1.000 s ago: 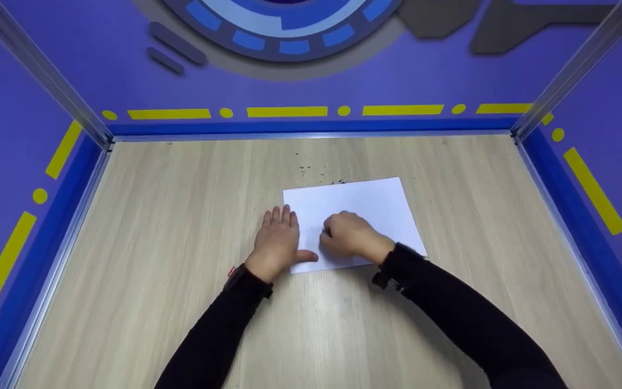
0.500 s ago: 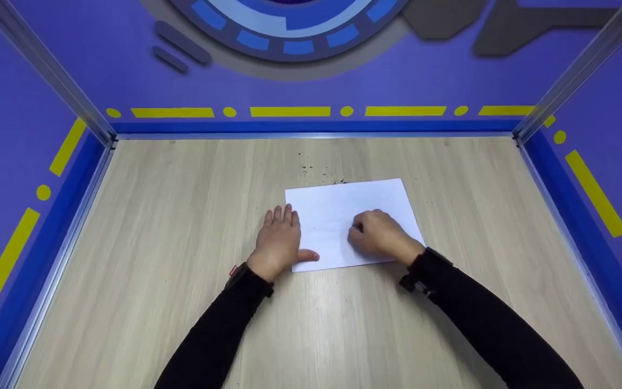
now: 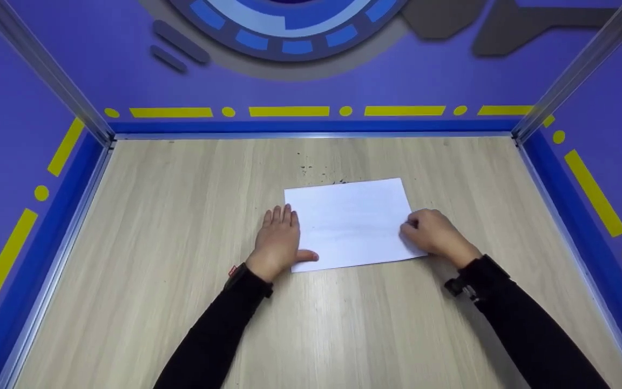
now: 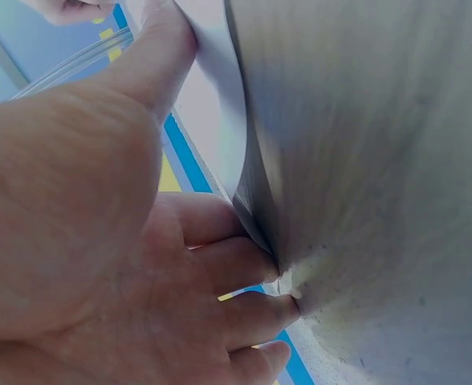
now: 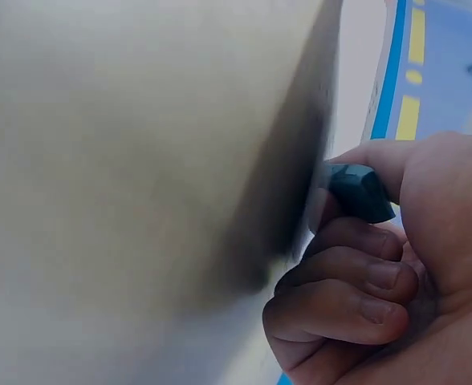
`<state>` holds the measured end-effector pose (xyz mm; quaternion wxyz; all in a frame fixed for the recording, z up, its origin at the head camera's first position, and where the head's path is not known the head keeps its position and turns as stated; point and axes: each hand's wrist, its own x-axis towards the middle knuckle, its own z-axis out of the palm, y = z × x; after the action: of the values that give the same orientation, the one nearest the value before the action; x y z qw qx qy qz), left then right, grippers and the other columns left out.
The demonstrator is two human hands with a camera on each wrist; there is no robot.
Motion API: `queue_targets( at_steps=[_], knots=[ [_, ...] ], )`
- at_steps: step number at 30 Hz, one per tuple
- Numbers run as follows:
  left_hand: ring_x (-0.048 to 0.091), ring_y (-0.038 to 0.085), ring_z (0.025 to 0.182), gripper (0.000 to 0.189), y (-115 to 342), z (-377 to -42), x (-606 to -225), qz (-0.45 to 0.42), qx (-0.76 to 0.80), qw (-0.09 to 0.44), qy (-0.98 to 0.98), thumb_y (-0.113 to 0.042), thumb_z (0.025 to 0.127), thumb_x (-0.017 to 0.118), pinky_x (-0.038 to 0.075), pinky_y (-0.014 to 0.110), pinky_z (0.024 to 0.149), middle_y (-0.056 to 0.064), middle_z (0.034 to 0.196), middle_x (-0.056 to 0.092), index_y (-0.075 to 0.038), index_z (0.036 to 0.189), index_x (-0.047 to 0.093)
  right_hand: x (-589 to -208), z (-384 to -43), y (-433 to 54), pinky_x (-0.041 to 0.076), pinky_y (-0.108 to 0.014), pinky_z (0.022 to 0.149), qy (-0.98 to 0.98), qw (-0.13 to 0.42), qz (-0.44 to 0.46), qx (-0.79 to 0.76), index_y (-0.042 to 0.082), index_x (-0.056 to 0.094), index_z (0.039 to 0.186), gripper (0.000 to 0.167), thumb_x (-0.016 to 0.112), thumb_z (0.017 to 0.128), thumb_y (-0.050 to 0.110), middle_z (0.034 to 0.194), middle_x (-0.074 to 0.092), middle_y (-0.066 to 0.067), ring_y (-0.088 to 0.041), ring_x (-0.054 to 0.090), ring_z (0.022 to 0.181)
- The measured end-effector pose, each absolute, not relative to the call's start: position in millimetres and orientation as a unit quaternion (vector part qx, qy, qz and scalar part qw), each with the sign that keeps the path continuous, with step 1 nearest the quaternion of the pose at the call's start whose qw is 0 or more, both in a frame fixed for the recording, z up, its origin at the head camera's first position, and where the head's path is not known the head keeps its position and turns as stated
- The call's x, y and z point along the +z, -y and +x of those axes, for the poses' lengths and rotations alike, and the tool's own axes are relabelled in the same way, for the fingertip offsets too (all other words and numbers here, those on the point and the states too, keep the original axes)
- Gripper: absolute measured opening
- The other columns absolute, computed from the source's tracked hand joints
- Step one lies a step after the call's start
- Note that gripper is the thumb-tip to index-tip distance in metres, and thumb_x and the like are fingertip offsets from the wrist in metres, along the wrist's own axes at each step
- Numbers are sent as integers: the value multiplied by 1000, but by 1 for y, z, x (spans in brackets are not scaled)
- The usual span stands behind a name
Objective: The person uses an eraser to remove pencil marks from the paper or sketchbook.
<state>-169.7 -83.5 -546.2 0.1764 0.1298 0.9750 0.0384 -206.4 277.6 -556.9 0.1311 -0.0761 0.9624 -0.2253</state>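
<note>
A white sheet of paper (image 3: 351, 221) lies slightly askew on the wooden table. My left hand (image 3: 277, 237) rests flat over its left edge, fingers straight and thumb stretched out across the lower left corner. At the sheet's right edge is my right hand (image 3: 432, 232), fingers curled. In the right wrist view it pinches a small dark green eraser (image 5: 360, 192) between thumb and index finger, close against the paper. The head view hides the eraser behind the fingers. Faint grey marks cross the middle of the sheet. The left wrist view shows the paper's near edge bowed up slightly.
Dark crumbs (image 3: 342, 181) are scattered on the table (image 3: 192, 216) just beyond the sheet's far edge. Blue panels (image 3: 311, 86) with yellow dashes and metal rails close in the table at the back and both sides.
My right hand has slid rightward across the sheet with the eraser, from left of the middle to the right edge. The left hand and the paper stay in place.
</note>
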Motion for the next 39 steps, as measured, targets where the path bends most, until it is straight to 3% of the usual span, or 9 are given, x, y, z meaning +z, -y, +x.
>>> queue_targets(
  at_steps=[5,16,24,30,33,36,39],
  knots=[
    [22,47,171,129,84,-171,-547,133,36,173,-975,-81,88,74,17,58,142,30,181,24,9,170,30,-549,-205,-283,37,-34,63,-964,158,-60,-207,14,52,72,32,59,101,25,73,48,-2,-22,51,69],
    [22,48,170,129,86,-172,-545,134,37,172,-975,-79,88,75,17,58,142,31,180,25,10,169,31,-537,-202,-272,33,-33,62,-955,150,-61,-247,15,46,69,41,68,101,28,69,39,3,-19,43,66],
    [21,48,171,128,83,-172,-545,134,38,177,-974,-80,88,74,16,57,142,30,181,24,9,170,30,-532,-205,-232,43,-37,72,-946,177,-146,-227,11,63,88,34,58,114,32,78,51,-1,-21,53,76],
    [22,48,170,129,82,-173,-544,132,33,175,-975,-80,88,75,16,57,142,30,180,24,9,170,30,-524,-210,-182,41,-33,66,-935,209,-186,-220,16,54,69,42,66,106,28,67,48,3,-18,50,67],
    [24,49,170,129,83,-173,-544,134,35,168,-976,-80,87,75,17,57,142,31,180,26,10,169,31,-522,-212,-153,42,-34,63,-931,237,-196,-197,15,59,66,40,68,103,27,65,52,3,-19,51,65],
    [25,49,170,129,83,-172,-545,135,40,165,-976,-80,87,75,18,57,142,31,179,27,10,169,32,-523,-214,-126,50,-38,69,-928,265,-209,-160,11,72,74,35,66,103,27,71,62,-1,-21,56,70],
    [24,49,170,127,83,-172,-545,137,50,169,-975,-78,89,75,17,58,142,31,180,26,10,169,31,-526,-216,-108,59,-44,83,-926,278,-220,-127,5,81,90,31,62,103,26,84,72,-7,-25,61,80]
  ],
)
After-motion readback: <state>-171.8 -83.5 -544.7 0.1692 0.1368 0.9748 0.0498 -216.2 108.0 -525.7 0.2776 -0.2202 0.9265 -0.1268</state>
